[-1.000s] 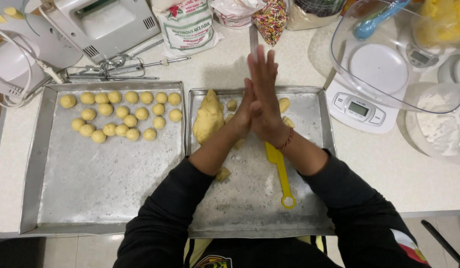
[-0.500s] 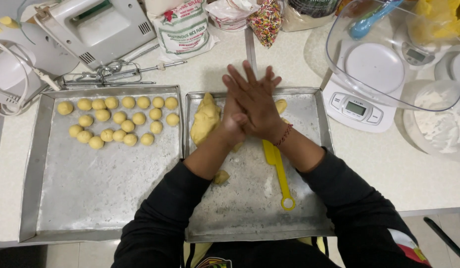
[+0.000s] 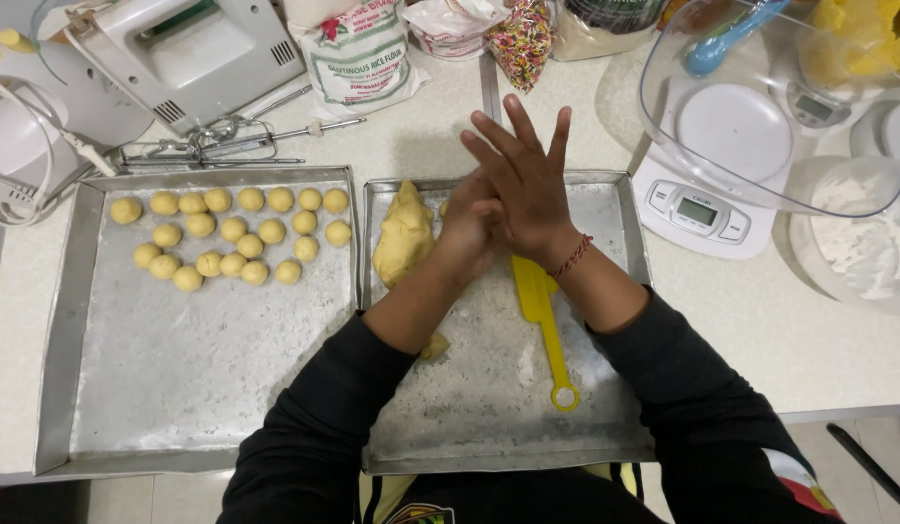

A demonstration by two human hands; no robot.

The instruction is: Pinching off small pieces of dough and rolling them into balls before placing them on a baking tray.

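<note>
My right hand (image 3: 523,194) lies flat on top of my left hand (image 3: 464,238), palm to palm, above the right metal tray (image 3: 508,427). The right hand's fingers are spread and point away from me. Whatever sits between the palms is hidden. Just left of the hands, a large lump of yellow dough (image 3: 403,238) rests on that tray. A small dough piece (image 3: 433,345) lies by my left forearm. A yellow plastic spatula (image 3: 542,320) lies under my right wrist. The left metal tray (image 3: 197,369) holds several small dough balls (image 3: 231,238) in rows at its far end.
A hand mixer (image 3: 188,49) and loose beaters (image 3: 217,146) lie behind the left tray. A flour bag (image 3: 358,58) and a sprinkles bag (image 3: 518,39) stand at the back. At right are a white kitchen scale (image 3: 697,209), a clear bowl (image 3: 760,107) and a dish of flour (image 3: 862,243).
The pressed hands have slid against each other: my right hand moved from upright beside the left to lying across it, and both shifted slightly toward me.
</note>
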